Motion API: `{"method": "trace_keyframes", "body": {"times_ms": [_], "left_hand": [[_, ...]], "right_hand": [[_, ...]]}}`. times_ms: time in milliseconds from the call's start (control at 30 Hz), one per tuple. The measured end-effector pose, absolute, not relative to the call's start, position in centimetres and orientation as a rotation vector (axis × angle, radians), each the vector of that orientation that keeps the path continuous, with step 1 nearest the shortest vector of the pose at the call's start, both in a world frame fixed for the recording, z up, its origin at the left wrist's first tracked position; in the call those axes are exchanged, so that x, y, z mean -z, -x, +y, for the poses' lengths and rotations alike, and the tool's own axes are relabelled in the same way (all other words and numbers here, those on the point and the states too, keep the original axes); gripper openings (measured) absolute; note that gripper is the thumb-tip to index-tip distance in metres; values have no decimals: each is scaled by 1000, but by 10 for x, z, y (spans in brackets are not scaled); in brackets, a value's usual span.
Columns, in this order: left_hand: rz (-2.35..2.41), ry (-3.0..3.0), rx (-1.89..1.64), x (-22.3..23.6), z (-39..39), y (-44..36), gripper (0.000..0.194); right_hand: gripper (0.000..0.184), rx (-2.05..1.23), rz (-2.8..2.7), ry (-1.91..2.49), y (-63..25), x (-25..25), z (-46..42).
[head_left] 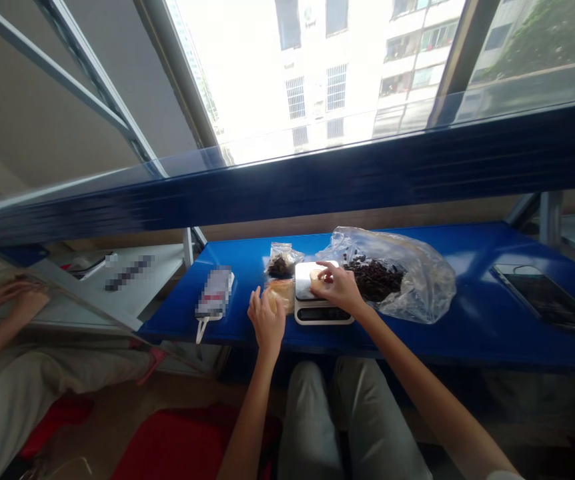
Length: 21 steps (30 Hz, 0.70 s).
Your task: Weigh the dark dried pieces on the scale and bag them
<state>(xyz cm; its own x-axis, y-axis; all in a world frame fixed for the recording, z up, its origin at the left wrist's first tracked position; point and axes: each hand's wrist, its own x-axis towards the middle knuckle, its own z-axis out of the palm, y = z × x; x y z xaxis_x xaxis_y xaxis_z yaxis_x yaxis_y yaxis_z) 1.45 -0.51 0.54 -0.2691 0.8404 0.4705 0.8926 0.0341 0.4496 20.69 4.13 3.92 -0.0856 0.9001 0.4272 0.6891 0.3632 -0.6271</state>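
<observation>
A small white kitchen scale (320,308) stands on the blue shelf (467,320) in front of me. My right hand (336,287) hovers over its platform, fingers curled round a small pale piece (315,274). My left hand (266,321) rests on a stack of pale yellowish bags (281,292) just left of the scale, fingers bent over it. Behind that stack sits a small clear bag of dark bits (281,264). A big clear plastic bag of dark dried pieces (392,277) lies right of the scale.
A white packet with a cord (212,298) lies at the shelf's left end. A dark phone (547,297) lies far right. Another person's hands (15,297) rest on a neighbouring white shelf at left. A blue beam (317,177) crosses above, window behind.
</observation>
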Motion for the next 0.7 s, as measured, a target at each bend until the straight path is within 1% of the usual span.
{"method": "trace_keyframes", "body": {"times_ms": [133, 267, 333, 367, 500, 533, 600, 700], "left_hand": [[-2231, 1845, 1100, -7, -6, -14, 38], [-2228, 1843, 1165, -9, -7, -15, 35], [-2222, 1839, 1173, -10, -8, -16, 35], [-2226, 1839, 1165, -10, -8, -16, 35], [-2258, 1857, 1092, -10, -7, -16, 38], [-2264, 1860, 1076, -10, -6, -17, 38], [-2275, 1852, 1053, -9, -5, -17, 38], [-2283, 1833, 1014, -7, -4, -19, 36]], "right_hand": [[62, -235, -1830, 1404, -224, -31, 24], [61, -293, -1774, 1402, -240, -15, 0], [59, -262, -1789, 1394, -248, -11, -7], [56, -229, -1784, 1400, -253, -11, -9], [33, -45, -1640, 1537, -280, -21, 2], [32, 12, -1608, 1606, -288, -23, 7], [37, 102, -1636, 1718, -302, -23, 15], [43, 138, -1763, 1768, -314, -16, 19]]}}
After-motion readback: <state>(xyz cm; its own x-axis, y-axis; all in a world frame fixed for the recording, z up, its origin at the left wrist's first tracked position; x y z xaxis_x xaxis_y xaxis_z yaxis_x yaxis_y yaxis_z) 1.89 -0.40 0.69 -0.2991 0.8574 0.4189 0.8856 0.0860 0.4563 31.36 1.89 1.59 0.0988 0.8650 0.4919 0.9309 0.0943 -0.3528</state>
